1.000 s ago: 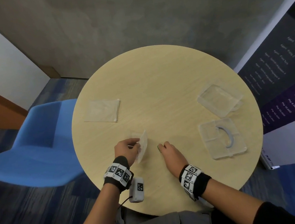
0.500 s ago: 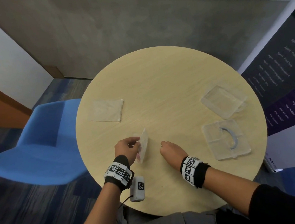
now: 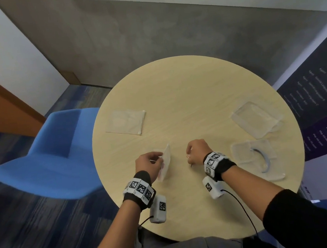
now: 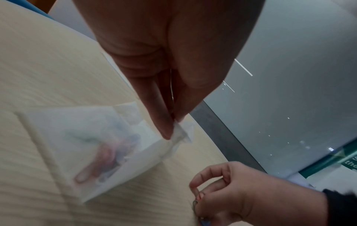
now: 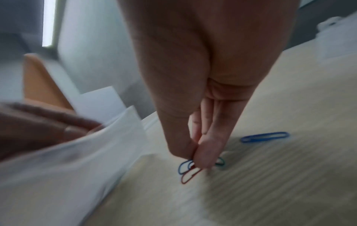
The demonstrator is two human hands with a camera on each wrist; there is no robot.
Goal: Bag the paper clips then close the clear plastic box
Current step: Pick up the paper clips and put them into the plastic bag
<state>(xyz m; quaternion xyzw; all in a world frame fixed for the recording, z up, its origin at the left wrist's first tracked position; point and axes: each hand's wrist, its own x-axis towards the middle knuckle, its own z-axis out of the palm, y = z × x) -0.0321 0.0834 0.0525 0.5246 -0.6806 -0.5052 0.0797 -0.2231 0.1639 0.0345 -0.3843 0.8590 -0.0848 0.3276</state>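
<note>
On the round table [image 3: 185,94] the clear plastic box [image 3: 253,155] lay uncovered, its lid [image 3: 255,121] apart. The left hand [image 3: 149,165] pinched the part-filled bag [image 4: 86,145]; the right hand [image 5: 197,146] pinched several paper clips [image 5: 188,171], one blue clip [image 5: 264,137] left.

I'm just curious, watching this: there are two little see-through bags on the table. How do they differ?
The bag in the left hand is held up on edge, pinched at its mouth by the left hand; the spare bag lies flat, untouched. The held bag shows coloured clips inside in the left wrist view; no contents show in the spare bag. Both are small translucent plastic pouches.
</note>
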